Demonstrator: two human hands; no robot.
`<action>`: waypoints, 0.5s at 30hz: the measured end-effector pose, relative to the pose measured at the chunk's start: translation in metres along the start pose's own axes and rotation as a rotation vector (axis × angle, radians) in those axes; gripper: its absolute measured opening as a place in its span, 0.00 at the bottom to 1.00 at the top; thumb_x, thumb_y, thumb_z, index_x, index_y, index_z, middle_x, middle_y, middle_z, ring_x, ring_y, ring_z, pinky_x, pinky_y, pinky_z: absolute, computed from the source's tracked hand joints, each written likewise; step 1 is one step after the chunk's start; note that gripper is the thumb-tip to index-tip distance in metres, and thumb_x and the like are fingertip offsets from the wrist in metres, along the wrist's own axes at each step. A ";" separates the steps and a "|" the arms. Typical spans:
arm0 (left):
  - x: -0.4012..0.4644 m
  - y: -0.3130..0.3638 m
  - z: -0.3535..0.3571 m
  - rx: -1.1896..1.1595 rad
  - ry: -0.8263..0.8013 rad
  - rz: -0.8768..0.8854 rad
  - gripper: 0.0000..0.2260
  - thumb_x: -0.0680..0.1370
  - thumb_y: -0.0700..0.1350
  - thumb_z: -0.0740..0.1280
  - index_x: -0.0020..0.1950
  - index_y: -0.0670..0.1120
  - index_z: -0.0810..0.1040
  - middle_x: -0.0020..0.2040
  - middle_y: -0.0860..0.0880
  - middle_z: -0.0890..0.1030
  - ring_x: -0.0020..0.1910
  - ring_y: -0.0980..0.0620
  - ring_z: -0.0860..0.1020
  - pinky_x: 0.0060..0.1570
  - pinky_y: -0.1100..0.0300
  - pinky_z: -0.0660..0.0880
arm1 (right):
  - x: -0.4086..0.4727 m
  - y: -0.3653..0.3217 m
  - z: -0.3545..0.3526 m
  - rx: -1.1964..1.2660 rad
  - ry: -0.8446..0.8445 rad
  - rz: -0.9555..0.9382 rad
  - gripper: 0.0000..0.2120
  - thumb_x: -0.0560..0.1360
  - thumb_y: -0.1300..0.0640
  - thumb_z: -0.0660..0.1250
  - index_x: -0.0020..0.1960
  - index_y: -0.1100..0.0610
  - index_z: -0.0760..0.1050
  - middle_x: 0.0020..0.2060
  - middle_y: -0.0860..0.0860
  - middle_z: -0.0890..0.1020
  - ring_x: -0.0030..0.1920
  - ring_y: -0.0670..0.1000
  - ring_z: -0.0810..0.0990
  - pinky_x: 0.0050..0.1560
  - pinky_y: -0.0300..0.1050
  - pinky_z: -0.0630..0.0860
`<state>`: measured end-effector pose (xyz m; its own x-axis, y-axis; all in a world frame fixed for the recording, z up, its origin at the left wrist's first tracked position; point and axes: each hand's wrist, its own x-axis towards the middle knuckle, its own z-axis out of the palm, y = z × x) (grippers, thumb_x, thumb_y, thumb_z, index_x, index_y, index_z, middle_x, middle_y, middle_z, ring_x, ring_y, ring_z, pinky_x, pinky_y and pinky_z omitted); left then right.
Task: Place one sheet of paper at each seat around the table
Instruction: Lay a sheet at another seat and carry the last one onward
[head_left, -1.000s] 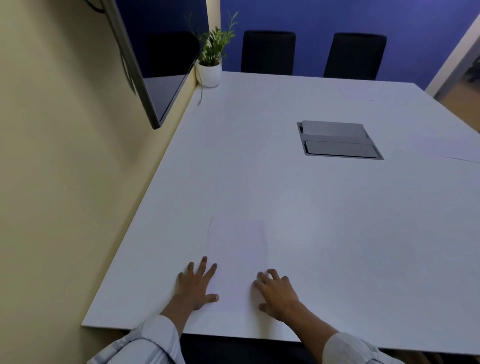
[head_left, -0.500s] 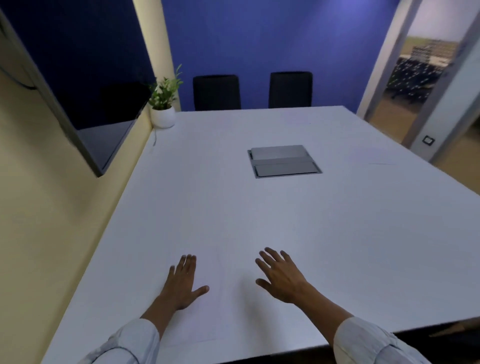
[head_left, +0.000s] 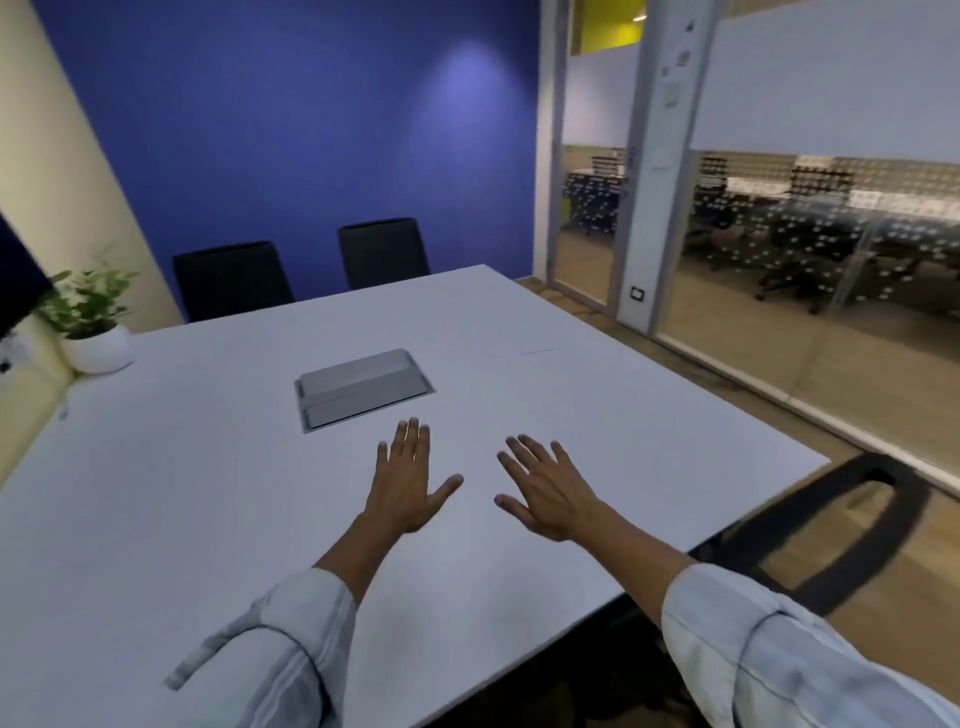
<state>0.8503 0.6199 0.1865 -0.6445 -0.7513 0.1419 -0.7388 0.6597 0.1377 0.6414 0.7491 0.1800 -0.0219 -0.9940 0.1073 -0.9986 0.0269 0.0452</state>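
My left hand (head_left: 408, 480) and my right hand (head_left: 545, 486) hover side by side above the white table (head_left: 156, 519), fingers spread and holding nothing. A white sheet of paper (head_left: 530, 340) lies faintly visible near the table's right edge, only its dark near edge standing out. The sheet I was touching earlier is out of view. Two black chairs (head_left: 234, 278) (head_left: 384, 252) stand at the far side of the table against the blue wall.
A grey cable box lid (head_left: 363, 387) sits in the table's middle. A potted plant (head_left: 96, 325) stands at the far left corner by the wall. A black chair armrest (head_left: 852, 525) shows past the table's right corner. Glass partitions close off the right side.
My view has swung up and to the right. Both hands lifted off the sheet at the near edge and now float higher over the table, and that sheet has left the view.
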 end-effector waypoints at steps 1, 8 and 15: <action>0.018 0.030 0.001 -0.004 0.024 0.025 0.45 0.75 0.72 0.45 0.80 0.41 0.42 0.81 0.42 0.42 0.80 0.44 0.40 0.78 0.42 0.43 | -0.011 0.028 -0.006 -0.007 0.007 0.028 0.35 0.81 0.35 0.45 0.80 0.55 0.52 0.81 0.55 0.53 0.81 0.55 0.49 0.77 0.63 0.51; 0.122 0.223 0.001 -0.075 0.143 0.164 0.40 0.78 0.67 0.53 0.80 0.40 0.51 0.81 0.39 0.52 0.80 0.39 0.49 0.76 0.40 0.50 | -0.088 0.203 -0.053 -0.051 0.040 0.247 0.35 0.81 0.35 0.46 0.81 0.55 0.49 0.81 0.55 0.50 0.81 0.55 0.49 0.77 0.63 0.53; 0.203 0.360 0.028 -0.067 0.198 0.284 0.37 0.77 0.68 0.53 0.77 0.43 0.59 0.78 0.40 0.61 0.78 0.39 0.58 0.74 0.40 0.58 | -0.141 0.328 -0.058 -0.008 0.091 0.428 0.36 0.81 0.34 0.45 0.81 0.55 0.51 0.81 0.55 0.52 0.80 0.58 0.52 0.76 0.63 0.56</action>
<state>0.4477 0.7041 0.2379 -0.7669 -0.5240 0.3705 -0.5164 0.8467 0.1284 0.3193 0.9038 0.2374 -0.4291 -0.8797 0.2050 -0.9000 0.4356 -0.0148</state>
